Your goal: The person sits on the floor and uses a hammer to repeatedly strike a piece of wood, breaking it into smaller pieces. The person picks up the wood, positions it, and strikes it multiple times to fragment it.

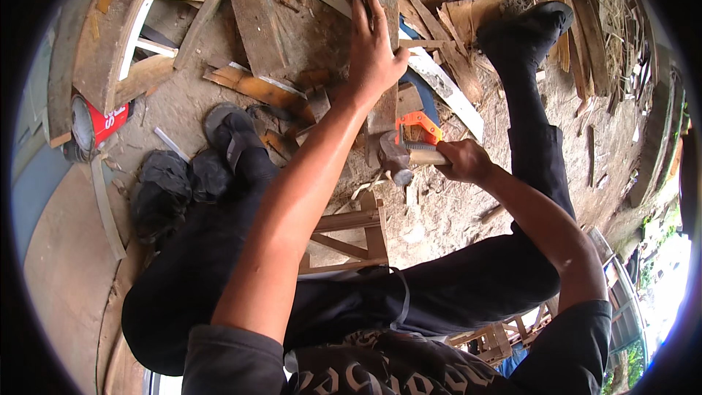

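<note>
A long, worn wooden plank [380, 113] runs from the top of the view down toward my lap. My left hand [373, 58] holds it near the top, fingers stretched along its face and thumb at its right edge. In my right hand [466, 161] is the wooden handle of a claw hammer [397, 164]. The hammer's metal head is at the near end of the plank; whether they touch, I cannot tell. Just beyond the hammer shows the orange handle of a tool [424, 124], most likely a hand saw, partly hidden.
Between my legs stands a small wooden frame [351, 230]. Scrap boards [252, 14] and white-painted strips [446, 91] litter the dirt floor. At the left are a wooden structure [110, 44], a red can [102, 123] and a black bag [161, 186]. Sticks pile up at the right [614, 36].
</note>
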### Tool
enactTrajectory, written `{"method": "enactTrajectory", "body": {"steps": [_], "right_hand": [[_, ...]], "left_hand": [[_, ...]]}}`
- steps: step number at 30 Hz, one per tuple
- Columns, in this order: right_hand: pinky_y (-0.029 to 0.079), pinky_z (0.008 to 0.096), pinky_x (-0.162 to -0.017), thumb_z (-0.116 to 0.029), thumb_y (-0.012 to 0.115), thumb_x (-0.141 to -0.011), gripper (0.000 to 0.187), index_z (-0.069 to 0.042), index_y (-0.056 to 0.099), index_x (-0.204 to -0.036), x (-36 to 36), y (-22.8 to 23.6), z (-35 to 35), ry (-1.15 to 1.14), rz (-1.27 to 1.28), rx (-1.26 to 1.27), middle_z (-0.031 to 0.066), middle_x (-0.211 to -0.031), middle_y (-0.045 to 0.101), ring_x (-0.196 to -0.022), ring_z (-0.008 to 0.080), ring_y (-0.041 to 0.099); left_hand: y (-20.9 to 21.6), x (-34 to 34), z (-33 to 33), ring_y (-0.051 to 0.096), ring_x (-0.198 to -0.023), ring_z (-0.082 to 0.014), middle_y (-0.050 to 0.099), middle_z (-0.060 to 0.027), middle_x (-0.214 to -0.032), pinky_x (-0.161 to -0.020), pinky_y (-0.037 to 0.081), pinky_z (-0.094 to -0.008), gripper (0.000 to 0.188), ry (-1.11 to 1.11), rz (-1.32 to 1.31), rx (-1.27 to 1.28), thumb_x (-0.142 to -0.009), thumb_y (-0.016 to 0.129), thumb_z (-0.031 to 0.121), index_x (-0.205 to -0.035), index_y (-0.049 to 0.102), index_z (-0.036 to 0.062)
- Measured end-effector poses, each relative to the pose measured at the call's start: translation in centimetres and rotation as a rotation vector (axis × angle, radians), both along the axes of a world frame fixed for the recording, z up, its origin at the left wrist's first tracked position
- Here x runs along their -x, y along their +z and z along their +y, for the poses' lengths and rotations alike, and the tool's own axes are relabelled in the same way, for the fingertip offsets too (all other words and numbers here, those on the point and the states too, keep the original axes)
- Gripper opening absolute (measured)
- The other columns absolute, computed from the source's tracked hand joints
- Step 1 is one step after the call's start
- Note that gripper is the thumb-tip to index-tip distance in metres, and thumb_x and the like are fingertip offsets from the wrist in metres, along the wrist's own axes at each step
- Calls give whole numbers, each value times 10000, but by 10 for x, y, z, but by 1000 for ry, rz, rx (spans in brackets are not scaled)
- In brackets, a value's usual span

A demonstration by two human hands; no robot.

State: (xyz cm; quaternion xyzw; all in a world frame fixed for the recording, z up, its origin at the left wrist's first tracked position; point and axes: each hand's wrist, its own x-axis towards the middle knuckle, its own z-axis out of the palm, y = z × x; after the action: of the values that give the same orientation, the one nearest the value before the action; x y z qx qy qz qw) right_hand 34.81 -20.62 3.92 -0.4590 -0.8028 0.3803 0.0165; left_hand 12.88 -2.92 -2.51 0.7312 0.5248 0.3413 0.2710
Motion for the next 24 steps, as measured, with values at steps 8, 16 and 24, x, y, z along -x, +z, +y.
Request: {"method": "enactTrajectory", "body": {"steps": [8,16,24], "right_hand": [[529,443,-546,-136,815,-691,240,-81,614,-810,-14,-33,3,-32,118,62,117,-677,638,-602,346,656],[518,441,-538,-192,829,-659,300,-113,571,-790,-24,-64,-9,-68,-9,-67,86,-659,613,-589,322,644],[524,431,-568,-182,828,-633,308,-117,582,-807,-22,-74,-8,-140,-25,-94,83,-677,611,-607,327,636]], "left_hand": [[-3,-2,2,248,-1429,-573,150,-448,-1524,-1165,314,-523,1035,1,-25,-9,-741,729,146,-1542,122,-97],[0,-2,0,295,-1395,-594,164,-452,-1507,-1155,342,-527,1004,4,-48,-7,-733,709,113,-1526,138,-116],[3,-2,0,310,-1388,-590,190,-458,-1487,-1158,355,-513,1016,27,-51,-40,-699,723,125,-1509,171,-144]]}}
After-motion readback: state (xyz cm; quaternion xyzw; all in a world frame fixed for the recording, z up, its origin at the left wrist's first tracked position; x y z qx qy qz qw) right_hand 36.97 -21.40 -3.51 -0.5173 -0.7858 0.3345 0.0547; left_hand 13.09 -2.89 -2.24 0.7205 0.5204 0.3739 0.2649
